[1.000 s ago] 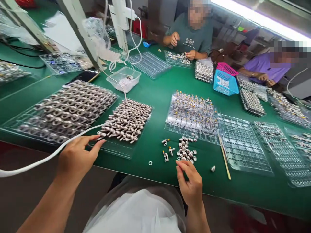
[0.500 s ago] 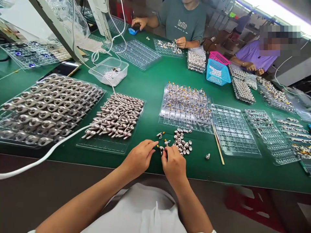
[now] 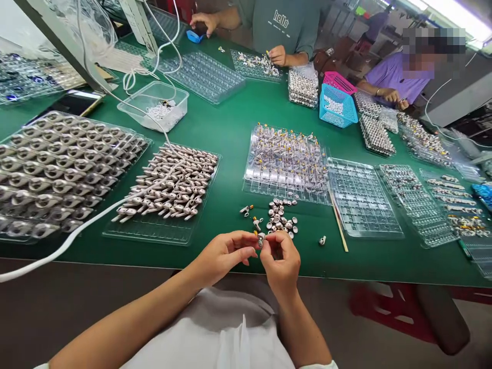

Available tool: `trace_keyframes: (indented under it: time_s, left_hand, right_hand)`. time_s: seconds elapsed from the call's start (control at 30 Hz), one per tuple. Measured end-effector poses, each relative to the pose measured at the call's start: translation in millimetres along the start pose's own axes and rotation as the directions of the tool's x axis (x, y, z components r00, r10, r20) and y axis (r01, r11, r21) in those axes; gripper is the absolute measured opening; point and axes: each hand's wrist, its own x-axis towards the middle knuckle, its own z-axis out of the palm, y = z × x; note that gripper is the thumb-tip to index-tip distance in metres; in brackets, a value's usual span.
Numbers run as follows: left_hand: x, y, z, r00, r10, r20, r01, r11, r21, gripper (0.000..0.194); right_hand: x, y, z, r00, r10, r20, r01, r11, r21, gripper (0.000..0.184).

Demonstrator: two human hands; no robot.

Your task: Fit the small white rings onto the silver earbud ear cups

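My left hand (image 3: 226, 252) and my right hand (image 3: 282, 261) meet just above the near edge of the green table (image 3: 230, 128). Both pinch one small silver part with a yellow tip (image 3: 260, 238) between their fingertips. Just beyond them lies a small pile of loose silver caps (image 3: 280, 218) and a few stray pieces (image 3: 246, 209). A clear tray heaped with grey stemmed parts (image 3: 169, 187) sits to the left.
A large tray of grey shells (image 3: 57, 169) fills the far left, with a white cable (image 3: 77, 230) across it. Clear trays (image 3: 363, 200) and a wooden stick (image 3: 338, 219) lie right. Two other people work at the far side beside blue (image 3: 337, 106) and pink baskets.
My left hand left the tray of stemmed parts and came to the right hand. Both now pinch a small part and have lifted it slightly toward me. The view tilted down.
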Motion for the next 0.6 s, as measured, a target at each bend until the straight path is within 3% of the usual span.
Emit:
trace_keyframes:
  time_s: [0.13,0.3,0.4,0.47,0.53,0.6]
  left_hand:
    - [7,-4,8.4,0.999,-0.036,0.010,0.038,0.978,-0.204,0.022]
    - [9,-1,14.1,0.997,-0.061,-0.045,0.052,0.983,-0.174,0.021]
    - [5,7,15.4,0.994,-0.012,-0.112,0.008,0.999,-0.034,0.019]
    - [1,12,15.8,0.986,0.105,-0.131,-0.082,0.983,0.167,0.013]
    - [-3,16,17.0,0.959,0.280,-0.042,-0.241,0.885,0.399,0.010]
    - [-7,18,19.5,0.894,0.428,0.132,-0.427,0.727,0.537,0.016]
  right_hand:
    - [-3,-2,-2,0.999,-0.040,-0.035,0.042,0.997,0.058,0.008]
    - [-8,8,-5,0.973,-0.202,-0.108,0.202,0.979,-0.015,0.018]
    - [-11,16,-10,0.963,-0.242,-0.116,0.247,0.969,0.026,0.025]
    - [-10,18,-17,0.965,-0.261,-0.033,0.263,0.957,0.127,0.038]
    - [-6,16,-25,0.954,-0.280,0.107,0.246,0.936,0.251,0.056]
    - [-1,12,-32,0.912,-0.310,0.269,0.216,0.920,0.328,0.065]
